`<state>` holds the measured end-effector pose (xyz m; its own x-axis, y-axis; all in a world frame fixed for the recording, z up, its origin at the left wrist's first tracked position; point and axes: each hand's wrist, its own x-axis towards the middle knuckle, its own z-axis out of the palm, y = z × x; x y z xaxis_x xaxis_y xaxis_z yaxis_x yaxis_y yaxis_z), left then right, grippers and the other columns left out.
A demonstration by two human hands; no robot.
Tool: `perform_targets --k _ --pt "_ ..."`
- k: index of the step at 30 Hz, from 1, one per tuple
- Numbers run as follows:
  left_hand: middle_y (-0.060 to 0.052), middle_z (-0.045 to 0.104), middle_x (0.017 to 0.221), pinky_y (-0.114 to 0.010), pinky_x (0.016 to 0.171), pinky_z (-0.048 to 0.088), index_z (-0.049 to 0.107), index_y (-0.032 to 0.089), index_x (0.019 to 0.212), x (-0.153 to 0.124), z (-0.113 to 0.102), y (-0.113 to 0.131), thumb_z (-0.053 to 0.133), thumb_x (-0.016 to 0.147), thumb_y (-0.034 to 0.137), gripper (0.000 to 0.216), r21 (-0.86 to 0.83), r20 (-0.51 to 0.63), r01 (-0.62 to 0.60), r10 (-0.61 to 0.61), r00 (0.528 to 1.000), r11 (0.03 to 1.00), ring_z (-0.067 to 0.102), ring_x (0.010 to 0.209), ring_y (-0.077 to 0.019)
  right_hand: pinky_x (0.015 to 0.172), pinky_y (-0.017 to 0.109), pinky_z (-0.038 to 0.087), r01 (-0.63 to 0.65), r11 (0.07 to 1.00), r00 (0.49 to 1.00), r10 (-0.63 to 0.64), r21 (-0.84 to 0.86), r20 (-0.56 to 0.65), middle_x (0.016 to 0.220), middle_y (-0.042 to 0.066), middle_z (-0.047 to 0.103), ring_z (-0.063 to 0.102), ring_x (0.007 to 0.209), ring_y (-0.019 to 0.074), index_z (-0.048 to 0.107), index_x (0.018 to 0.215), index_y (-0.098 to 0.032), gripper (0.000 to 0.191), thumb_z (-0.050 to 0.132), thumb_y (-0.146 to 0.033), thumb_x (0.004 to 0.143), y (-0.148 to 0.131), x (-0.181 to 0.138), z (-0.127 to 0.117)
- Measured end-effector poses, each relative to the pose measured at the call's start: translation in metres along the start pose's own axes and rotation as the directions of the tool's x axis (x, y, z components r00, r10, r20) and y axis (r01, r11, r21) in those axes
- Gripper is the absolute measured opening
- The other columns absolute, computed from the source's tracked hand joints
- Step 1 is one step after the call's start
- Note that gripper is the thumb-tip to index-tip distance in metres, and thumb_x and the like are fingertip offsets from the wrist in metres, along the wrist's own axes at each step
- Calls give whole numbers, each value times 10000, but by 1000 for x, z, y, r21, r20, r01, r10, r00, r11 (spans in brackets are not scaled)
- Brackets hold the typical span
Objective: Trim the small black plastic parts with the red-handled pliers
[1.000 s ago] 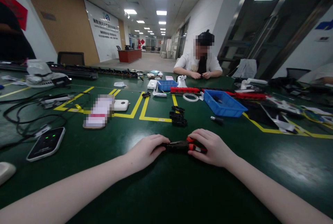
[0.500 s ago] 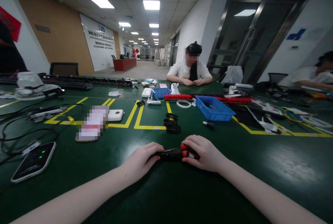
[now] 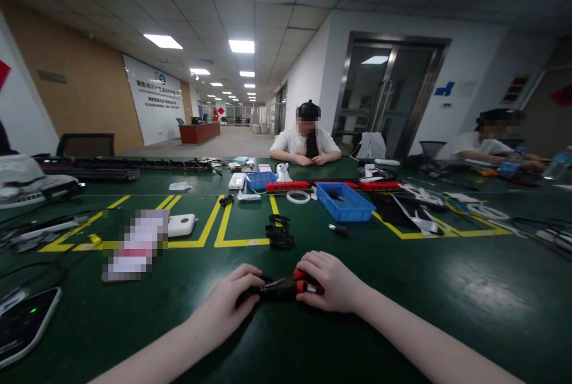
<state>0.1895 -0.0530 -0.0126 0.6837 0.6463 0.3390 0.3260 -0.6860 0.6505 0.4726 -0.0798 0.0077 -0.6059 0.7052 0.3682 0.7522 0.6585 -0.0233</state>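
Both my hands rest low on the green table [image 3: 339, 348]. My right hand [image 3: 333, 283] is closed around the red-and-black handles of a pair of pliers [image 3: 286, 286]. The black jaws point left, where my left hand [image 3: 227, 303] is closed on a small black part [image 3: 245, 296] at the pliers' tip. Just beyond my hands lie a few small black connector parts [image 3: 279, 235].
A blue bin [image 3: 344, 202], a smaller blue tray [image 3: 258, 180], a tape ring [image 3: 298, 196], a white power bank [image 3: 181, 225] and cables lie past the yellow floor-tape lines. A device with a green light [image 3: 24, 324] sits left. Two other people sit at the far side.
The view has tilted up and swung right, so my hands sit lower in frame. My left hand has curled tighter onto the pliers' tip; the right keeps its hold.
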Motion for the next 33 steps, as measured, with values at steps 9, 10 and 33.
perform_targets --k 9,10,33 --pt "-64 597 1223 -420 995 514 621 258 1135 -2 2 1 539 877 86 321 22 -2 -12 12 1000 1000 607 1122 -232 709 304 467 -84 993 994 77 87 77 980 73 650 599 822 186 622 1018 -158 344 728 -394 791 -2 2 -6" --pt "-64 596 1227 -421 998 513 620 260 1137 -2 2 2 536 880 87 321 28 -6 -9 9 1000 1000 605 1126 -233 711 304 467 -87 992 993 80 93 82 979 72 651 600 824 186 623 1017 -159 345 728 -397 790 -2 2 -6" --pt "-64 603 1189 -395 983 509 646 252 1136 1 1 -3 523 898 90 312 16 -7 7 -7 1000 1000 611 1102 -227 756 327 458 -91 986 996 90 141 14 1003 79 666 610 872 208 629 1050 -160 382 730 -419 787 5 -1 -1"
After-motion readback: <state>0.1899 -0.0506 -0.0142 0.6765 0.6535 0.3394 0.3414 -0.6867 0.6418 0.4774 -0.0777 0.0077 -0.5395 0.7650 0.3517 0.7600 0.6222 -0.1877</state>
